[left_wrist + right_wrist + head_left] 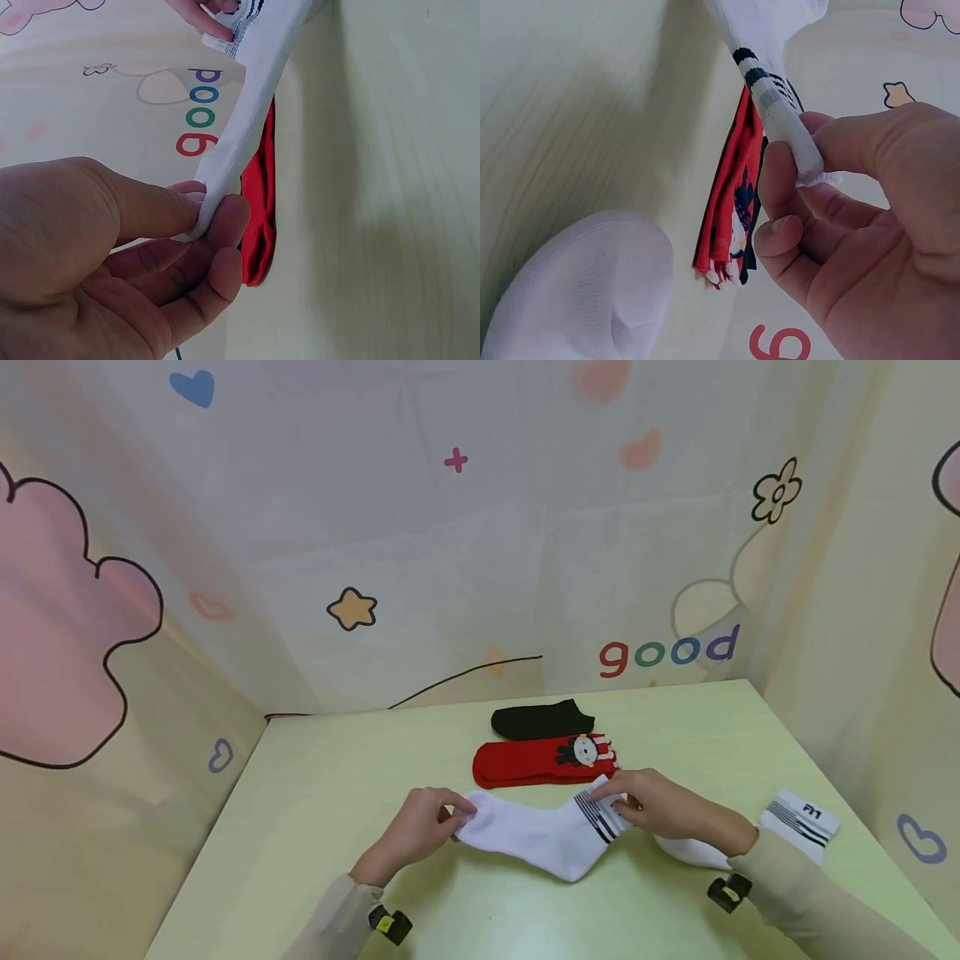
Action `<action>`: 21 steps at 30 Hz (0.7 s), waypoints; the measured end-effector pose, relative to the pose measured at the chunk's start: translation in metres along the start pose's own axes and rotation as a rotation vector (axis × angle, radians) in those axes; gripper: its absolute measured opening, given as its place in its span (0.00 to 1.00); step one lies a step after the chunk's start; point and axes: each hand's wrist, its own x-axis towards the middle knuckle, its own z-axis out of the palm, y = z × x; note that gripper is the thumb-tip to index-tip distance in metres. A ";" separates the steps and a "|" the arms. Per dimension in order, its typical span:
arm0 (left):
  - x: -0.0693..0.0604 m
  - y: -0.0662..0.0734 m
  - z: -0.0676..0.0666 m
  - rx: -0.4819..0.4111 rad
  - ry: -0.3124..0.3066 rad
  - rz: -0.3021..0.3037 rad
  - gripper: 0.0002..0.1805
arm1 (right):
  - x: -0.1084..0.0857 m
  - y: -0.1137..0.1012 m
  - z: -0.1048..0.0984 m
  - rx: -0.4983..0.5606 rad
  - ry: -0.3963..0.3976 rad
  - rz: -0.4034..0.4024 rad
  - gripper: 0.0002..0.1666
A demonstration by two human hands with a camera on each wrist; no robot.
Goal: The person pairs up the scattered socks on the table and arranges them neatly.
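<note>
A white sock [525,837] with black stripes at its cuff is stretched between both hands above the table. My left hand [423,825] pinches the toe end between thumb and fingers; the left wrist view shows the toe fabric [225,169] caught there. At the cuff, my right hand [654,806] pinches the striped band, and in the right wrist view the cuff [787,131] lies between thumb and forefinger. A second white sock [798,827] with matching stripes lies on the table, partly hidden under the right forearm.
Beyond the held sock lie red socks [517,763] with a cartoon figure, and behind them a black sock [542,721]. The pale green table [330,768] meets a printed cloth backdrop [450,543] at its back and sides.
</note>
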 end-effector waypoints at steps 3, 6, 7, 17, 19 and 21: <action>0.002 0.000 0.001 0.003 -0.008 -0.006 0.09 | 0.001 0.001 0.000 -0.025 -0.008 0.001 0.20; 0.003 -0.001 0.002 0.009 -0.018 -0.016 0.09 | 0.001 0.003 0.001 -0.057 -0.015 0.004 0.20; 0.004 -0.001 0.002 0.010 -0.022 -0.020 0.09 | 0.002 0.004 0.001 -0.072 -0.018 0.004 0.20; 0.006 -0.004 0.008 0.033 -0.049 -0.017 0.08 | 0.003 -0.005 0.005 -0.218 -0.021 0.004 0.20; 0.007 -0.004 0.009 0.055 -0.052 -0.017 0.08 | 0.004 -0.006 0.006 -0.254 -0.017 0.012 0.20; 0.008 -0.004 0.010 0.078 -0.056 -0.012 0.08 | 0.005 -0.007 0.008 -0.290 -0.010 0.019 0.19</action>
